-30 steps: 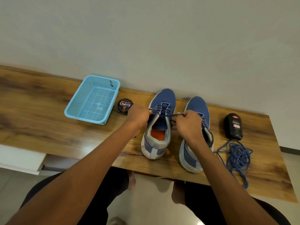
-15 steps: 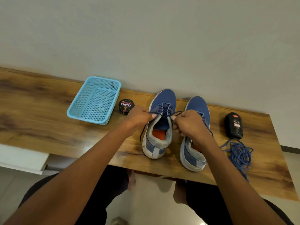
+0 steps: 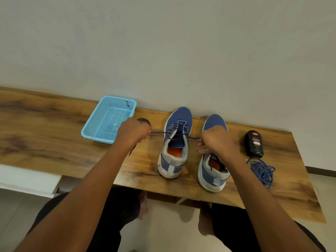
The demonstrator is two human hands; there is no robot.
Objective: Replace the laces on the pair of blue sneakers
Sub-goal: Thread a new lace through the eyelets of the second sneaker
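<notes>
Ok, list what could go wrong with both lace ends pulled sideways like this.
The left hand sits right against the polish tin; pulling wider could knock it. The left sneaker stands unheld, so an uneven pull on the dark lace by the right hand might drag or tip it.

counter (image 3: 54,135): showing glossy grained wood | basket (image 3: 87,130): looking perforated plastic | sneakers (image 3: 179,117): showing matt mesh cloth | bottle (image 3: 253,142): gleaming black plastic

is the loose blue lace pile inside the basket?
No, the lace pile lies on the table right of the shoes, below the black bottle; the basket sits far left.
</notes>
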